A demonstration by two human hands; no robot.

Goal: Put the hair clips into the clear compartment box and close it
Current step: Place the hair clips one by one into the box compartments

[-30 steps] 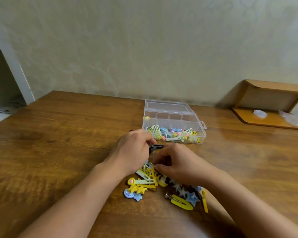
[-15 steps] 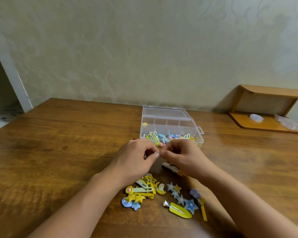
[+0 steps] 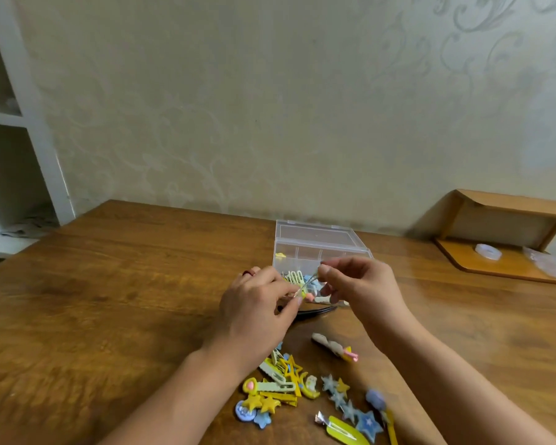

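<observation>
Both hands, left hand (image 3: 257, 303) and right hand (image 3: 357, 284), pinch one thin clip (image 3: 307, 284) before the box (image 3: 318, 248); a slip could drop it onto the worktop (image 3: 126, 300).

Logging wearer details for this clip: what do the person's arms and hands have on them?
Both forearms are bare, with no sleeves in view. The left hand shows a small red mark at one finger, perhaps a ring or painted nail; too small to tell. The right hand shows no ring, watch or glove.
</observation>
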